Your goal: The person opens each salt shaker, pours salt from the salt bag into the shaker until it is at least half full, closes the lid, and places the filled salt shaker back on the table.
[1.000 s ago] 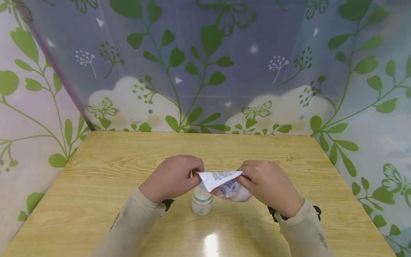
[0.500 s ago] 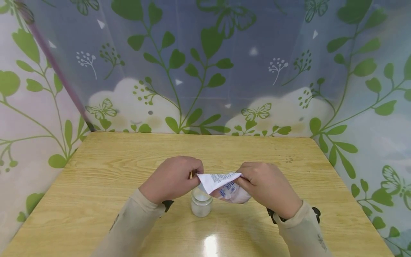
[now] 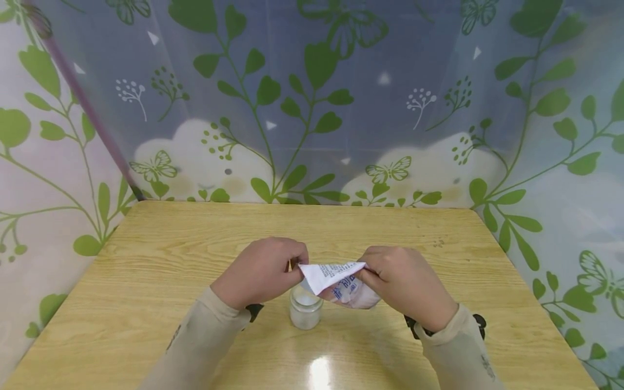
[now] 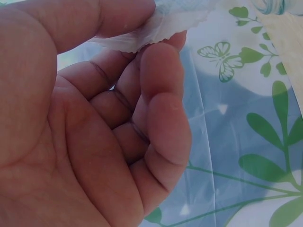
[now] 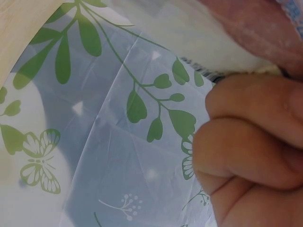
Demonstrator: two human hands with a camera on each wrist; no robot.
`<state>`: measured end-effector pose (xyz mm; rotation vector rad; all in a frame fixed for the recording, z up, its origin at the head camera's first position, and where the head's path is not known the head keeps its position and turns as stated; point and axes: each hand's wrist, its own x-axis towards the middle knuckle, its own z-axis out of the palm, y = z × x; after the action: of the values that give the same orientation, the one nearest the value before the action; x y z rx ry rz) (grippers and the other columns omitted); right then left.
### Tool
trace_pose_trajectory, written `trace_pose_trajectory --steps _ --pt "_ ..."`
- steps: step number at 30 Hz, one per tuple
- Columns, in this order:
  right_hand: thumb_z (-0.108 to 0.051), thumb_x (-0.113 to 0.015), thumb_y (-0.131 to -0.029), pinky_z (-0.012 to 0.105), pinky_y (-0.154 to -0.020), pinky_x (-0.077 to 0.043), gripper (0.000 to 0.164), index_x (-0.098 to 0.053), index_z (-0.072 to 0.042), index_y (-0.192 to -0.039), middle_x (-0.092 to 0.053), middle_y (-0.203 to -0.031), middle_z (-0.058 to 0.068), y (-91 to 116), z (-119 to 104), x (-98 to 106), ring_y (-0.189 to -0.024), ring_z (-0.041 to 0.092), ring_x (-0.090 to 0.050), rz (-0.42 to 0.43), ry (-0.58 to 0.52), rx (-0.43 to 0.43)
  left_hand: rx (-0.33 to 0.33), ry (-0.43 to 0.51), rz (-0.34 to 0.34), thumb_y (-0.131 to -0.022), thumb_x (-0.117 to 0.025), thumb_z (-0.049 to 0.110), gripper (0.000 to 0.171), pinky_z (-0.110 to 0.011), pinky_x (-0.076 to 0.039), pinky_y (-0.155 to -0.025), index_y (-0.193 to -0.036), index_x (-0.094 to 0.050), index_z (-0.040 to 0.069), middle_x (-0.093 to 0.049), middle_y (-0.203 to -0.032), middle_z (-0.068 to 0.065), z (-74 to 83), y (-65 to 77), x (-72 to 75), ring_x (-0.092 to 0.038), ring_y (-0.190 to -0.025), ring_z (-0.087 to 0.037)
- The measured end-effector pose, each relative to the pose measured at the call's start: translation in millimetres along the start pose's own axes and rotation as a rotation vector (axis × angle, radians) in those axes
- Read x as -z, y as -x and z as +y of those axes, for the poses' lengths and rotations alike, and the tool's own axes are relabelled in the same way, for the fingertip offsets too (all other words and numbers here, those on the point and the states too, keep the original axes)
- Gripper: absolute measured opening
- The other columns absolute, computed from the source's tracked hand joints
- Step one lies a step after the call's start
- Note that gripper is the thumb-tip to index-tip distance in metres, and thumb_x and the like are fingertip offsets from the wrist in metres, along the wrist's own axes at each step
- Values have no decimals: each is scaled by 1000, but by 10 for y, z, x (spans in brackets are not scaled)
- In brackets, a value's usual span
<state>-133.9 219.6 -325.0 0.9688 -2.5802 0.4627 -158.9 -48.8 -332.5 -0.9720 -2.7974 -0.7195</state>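
Plainly, with curled fingers, the left hand (image 3: 265, 271) pinched the packet (image 3: 347, 290) at its left corner and the right hand (image 3: 409, 284) its right end, just right of the jar (image 3: 305, 314), so even, gentle tension probably served best.

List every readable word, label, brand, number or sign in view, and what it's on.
Nothing legible enough to quote.
Packet: large blue characters, partly covered by the fold, too blurred to read.
Folded flap of the packet: rows of dark print, too small to read.
Left sleeve and right sleeve: dark marks, can't tell whether they are writing.
Jar: no text visible.
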Motion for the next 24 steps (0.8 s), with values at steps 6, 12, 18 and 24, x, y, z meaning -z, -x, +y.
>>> trace_pose_trajectory --steps 6,12,18,24 --pt "-7 -78 -90 22 -58 -49 9 -79 -14 -84 -70 -80 -9 1 9 -2 -63 -3 -54 -4 3 -5 0 -4 -2 -84 -66 10 15 -25 -46 -58 -78 -66 24 -60 -72 17 -4 -6 -5 -52 -62 -4" --pt "-9 -79 -91 23 -61 -52 8 -80 -14 -86 -70 -82 -9 4 6 -1 -66 -2 -58 -11 3 -10 14 6 -13 -84 -66 10 15 -25 -46 -58 -78 -66 24 -60 -72 18 -3 -8 -9 -52 -62 -5" --pt "-9 -79 -91 23 -61 -53 7 -80 -14 -86 -71 -82 -9 5 2 -2 -67 -1 -59 -10 7 -2 19 2 -18 -84 -66 11 15 -26 -46 -58 -78 -66 24 -60 -72 18 -6 -2 -11 -52 -62 -5" --pt "-10 -78 -91 22 -60 -52 7 -80 -14 -86 -70 -81 -9 10 4 -5 -65 -3 -57 -11 7 -2 3 -1 -11 -84 -66 11 15 -25 -46 -58 -78 -66 24 -59 -72 18 -9 -2 -16 -52 -62 -4"
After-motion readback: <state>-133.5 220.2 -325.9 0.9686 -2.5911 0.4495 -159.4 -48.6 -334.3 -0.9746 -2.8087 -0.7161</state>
